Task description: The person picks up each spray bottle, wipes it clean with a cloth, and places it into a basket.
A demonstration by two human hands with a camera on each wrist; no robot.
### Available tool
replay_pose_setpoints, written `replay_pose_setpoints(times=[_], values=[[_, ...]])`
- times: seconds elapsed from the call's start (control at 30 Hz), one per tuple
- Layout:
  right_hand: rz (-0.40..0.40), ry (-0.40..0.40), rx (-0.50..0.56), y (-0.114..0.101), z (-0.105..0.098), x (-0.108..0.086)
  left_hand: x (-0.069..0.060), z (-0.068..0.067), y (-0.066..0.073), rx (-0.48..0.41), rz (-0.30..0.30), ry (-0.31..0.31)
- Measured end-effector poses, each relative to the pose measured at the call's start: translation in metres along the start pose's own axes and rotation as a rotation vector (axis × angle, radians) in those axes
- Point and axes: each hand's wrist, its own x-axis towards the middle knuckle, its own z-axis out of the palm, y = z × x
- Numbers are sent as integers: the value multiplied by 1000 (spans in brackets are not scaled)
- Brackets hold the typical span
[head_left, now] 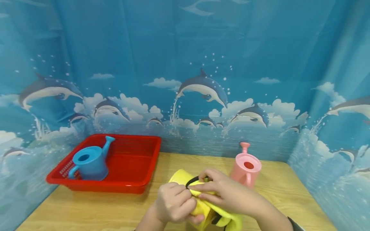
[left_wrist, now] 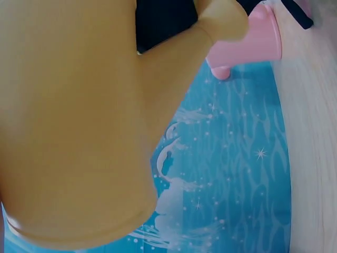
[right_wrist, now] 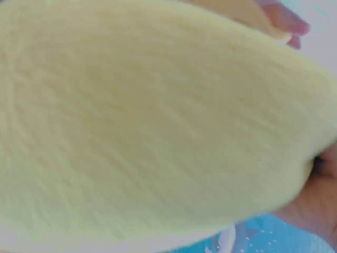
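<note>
At the near middle of the surface (head_left: 124, 208), a person's left grip (head_left: 174, 202) clasps a yellow watering can (left_wrist: 68, 132) and the right grip (head_left: 226, 192) holds a yellow cloth (head_left: 234, 221), left of a pink watering can (head_left: 240, 170).

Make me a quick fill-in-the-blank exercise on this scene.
The blue watering can stands in a ____ basket.
In the head view, the pink watering can is ____ of that basket.
The left hand grips a ____ can and the right hand a cloth.
The curtain shows leaping ____.
Missing words: red; right; yellow; dolphins.
</note>
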Motion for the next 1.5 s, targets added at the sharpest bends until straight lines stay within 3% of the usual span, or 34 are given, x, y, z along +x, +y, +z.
replay_pose_setpoints(times=[0.17, 0.33, 0.57, 0.83, 1.0, 1.27, 1.5], values=[[18, 72, 23, -4, -3, -22, 0, 1, -1, 3, 1, 13], [28, 106, 57, -5, -5, -27, 3, 4, 1, 3, 22, 35], [65, 36, 121, 1, -3, -5, 5, 8, 7, 5, 51, 35], [92, -63, 249, 18, 4, 28, 3, 7, 13, -29, 23, 24], [73, -84, 253, 23, 9, 40, 5, 3, 10, -48, 14, 35], [117, -83, 260, 22, 4, 21, 8, 0, -2, -53, 27, 112], [22, -11, 252, 20, -2, -5, 7, 1, -7, -28, 26, 148]])
